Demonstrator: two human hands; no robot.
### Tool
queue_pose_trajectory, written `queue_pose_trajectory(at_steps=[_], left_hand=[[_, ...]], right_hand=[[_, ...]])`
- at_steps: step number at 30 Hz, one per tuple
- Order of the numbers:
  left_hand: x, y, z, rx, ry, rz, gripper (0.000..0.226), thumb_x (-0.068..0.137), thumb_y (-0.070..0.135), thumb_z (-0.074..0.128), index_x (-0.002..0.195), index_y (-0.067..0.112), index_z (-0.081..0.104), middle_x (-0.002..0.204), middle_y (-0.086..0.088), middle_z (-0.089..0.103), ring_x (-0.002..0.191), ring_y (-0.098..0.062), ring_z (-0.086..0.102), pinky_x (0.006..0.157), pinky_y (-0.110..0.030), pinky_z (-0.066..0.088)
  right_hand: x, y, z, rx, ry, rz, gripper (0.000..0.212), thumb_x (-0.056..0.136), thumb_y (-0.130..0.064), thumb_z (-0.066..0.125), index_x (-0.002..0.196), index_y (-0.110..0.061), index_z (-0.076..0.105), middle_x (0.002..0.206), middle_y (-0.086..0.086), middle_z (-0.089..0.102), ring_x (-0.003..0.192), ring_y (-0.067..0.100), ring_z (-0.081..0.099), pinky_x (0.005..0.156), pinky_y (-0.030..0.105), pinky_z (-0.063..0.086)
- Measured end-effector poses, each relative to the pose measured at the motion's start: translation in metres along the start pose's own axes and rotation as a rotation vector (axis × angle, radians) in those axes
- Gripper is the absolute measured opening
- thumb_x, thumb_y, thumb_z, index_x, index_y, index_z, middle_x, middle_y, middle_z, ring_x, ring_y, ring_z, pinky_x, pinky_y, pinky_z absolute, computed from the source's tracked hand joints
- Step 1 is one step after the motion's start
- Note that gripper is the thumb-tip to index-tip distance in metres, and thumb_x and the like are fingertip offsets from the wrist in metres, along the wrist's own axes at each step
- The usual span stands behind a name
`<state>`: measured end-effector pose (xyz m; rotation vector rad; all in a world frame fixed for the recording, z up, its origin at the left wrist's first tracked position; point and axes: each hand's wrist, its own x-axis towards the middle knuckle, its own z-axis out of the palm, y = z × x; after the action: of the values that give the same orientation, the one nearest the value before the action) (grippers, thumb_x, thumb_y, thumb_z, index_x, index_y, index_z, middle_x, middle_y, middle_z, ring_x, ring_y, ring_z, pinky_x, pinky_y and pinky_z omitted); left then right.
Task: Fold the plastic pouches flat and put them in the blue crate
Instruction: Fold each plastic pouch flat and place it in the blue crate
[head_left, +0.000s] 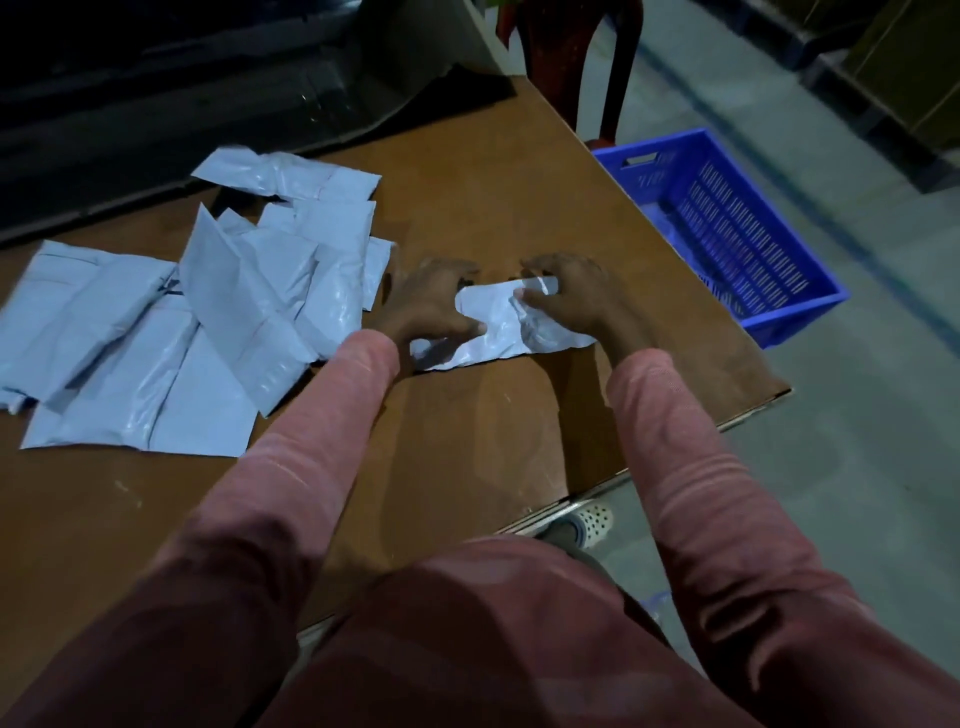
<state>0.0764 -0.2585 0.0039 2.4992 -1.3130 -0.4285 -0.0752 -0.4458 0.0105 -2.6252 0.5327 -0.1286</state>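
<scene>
A pale blue-white plastic pouch (498, 327) lies crumpled on the brown table (483, 208), partly folded. My left hand (426, 306) grips its left end with curled fingers, the thumb on the near edge. My right hand (571, 296) pinches its right end, where the plastic bunches up. A loose pile of several more pale pouches (208, 317) lies to the left on the table. The blue crate (727, 228) stands on the floor just past the table's right edge; something pale shows faintly inside it.
The table's right corner and front edge are close to my hands. Dark sheeting (182, 88) covers the far left of the table. Red chair legs (571, 62) stand beyond the far corner. A sandalled foot (587, 525) shows below the table edge on the grey floor.
</scene>
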Motion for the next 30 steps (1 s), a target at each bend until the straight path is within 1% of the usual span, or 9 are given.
queue_pose_trajectory(at_steps=[3,5,8,10,13,15,21,25,30], left_hand=[[0.012,0.011,-0.013,0.061,-0.064,0.005,0.086,0.066,0.061,0.087,0.139,0.025,0.06,0.137,0.0,0.063,0.133,-0.027,0.05,0.118,-0.056,0.022],[0.018,0.02,-0.022,0.107,-0.067,0.024,0.071,0.058,0.065,0.09,0.113,0.023,0.074,0.11,0.002,0.074,0.107,-0.024,0.064,0.092,-0.043,0.045],[0.024,0.033,-0.036,0.046,-0.124,0.015,0.058,0.05,0.055,0.098,0.087,0.019,0.071,0.081,0.002,0.069,0.076,-0.019,0.065,0.06,-0.035,0.049],[0.028,0.041,-0.045,0.001,-0.133,0.056,0.053,0.055,0.039,0.1,0.093,0.022,0.068,0.089,0.004,0.069,0.082,-0.017,0.064,0.063,-0.033,0.051],[0.036,0.052,-0.058,0.034,-0.093,0.133,0.047,0.065,0.025,0.096,0.098,0.023,0.062,0.097,0.004,0.064,0.089,-0.019,0.059,0.067,-0.032,0.042],[0.045,0.059,-0.067,0.119,-0.053,0.18,0.044,0.069,0.024,0.093,0.104,0.021,0.066,0.098,0.004,0.061,0.091,-0.019,0.057,0.071,-0.031,0.04],[0.083,0.085,-0.08,0.163,0.07,0.276,0.014,0.084,0.016,0.08,0.094,0.02,0.071,0.093,0.0,0.069,0.084,-0.016,0.061,0.061,-0.027,0.041],[0.121,0.111,-0.079,0.203,0.135,0.4,0.021,0.082,0.018,0.082,0.102,0.018,0.076,0.099,-0.001,0.074,0.096,-0.02,0.064,0.081,-0.039,0.052],[0.186,0.143,-0.071,0.312,0.173,0.554,0.028,0.076,0.025,0.082,0.104,0.023,0.078,0.099,-0.002,0.075,0.098,-0.027,0.061,0.095,-0.041,0.042]], right_hand=[[0.001,-0.001,-0.014,-0.038,-0.083,0.006,0.071,0.083,-0.059,0.073,0.145,-0.032,0.052,0.148,-0.002,0.055,0.135,0.024,0.051,0.116,0.052,0.033],[0.002,0.0,-0.022,-0.064,-0.101,0.022,0.079,0.076,-0.061,0.077,0.146,-0.036,0.049,0.147,-0.005,0.056,0.135,0.021,0.05,0.119,0.056,0.024],[0.004,0.001,-0.036,-0.103,-0.143,0.06,0.078,0.066,-0.065,0.082,0.135,-0.039,0.058,0.135,-0.01,0.063,0.127,0.019,0.056,0.116,0.055,0.026],[0.003,0.0,-0.048,-0.112,-0.174,0.066,0.054,0.063,-0.058,0.086,0.108,-0.032,0.07,0.105,-0.008,0.071,0.105,0.021,0.065,0.093,0.043,0.046],[0.001,-0.001,-0.066,-0.137,-0.131,0.023,0.028,0.07,-0.04,0.088,0.082,-0.025,0.068,0.081,-0.004,0.068,0.079,0.019,0.064,0.056,0.029,0.038],[0.0,0.002,-0.078,-0.215,-0.021,0.01,0.024,0.074,-0.039,0.084,0.086,-0.022,0.072,0.084,0.0,0.068,0.08,0.02,0.06,0.056,0.029,0.033],[-0.001,0.023,-0.105,-0.255,0.165,0.059,0.035,0.079,-0.052,0.077,0.107,-0.032,0.073,0.098,-0.006,0.073,0.093,0.021,0.067,0.076,0.04,0.051],[-0.001,0.048,-0.122,-0.268,0.202,0.043,0.039,0.08,-0.059,0.075,0.109,-0.033,0.074,0.105,-0.013,0.074,0.095,0.014,0.067,0.058,0.027,0.035],[0.009,0.095,-0.133,-0.232,0.293,0.127,0.032,0.083,-0.051,0.076,0.107,-0.031,0.075,0.105,-0.011,0.073,0.101,0.017,0.066,0.063,0.027,0.035]])
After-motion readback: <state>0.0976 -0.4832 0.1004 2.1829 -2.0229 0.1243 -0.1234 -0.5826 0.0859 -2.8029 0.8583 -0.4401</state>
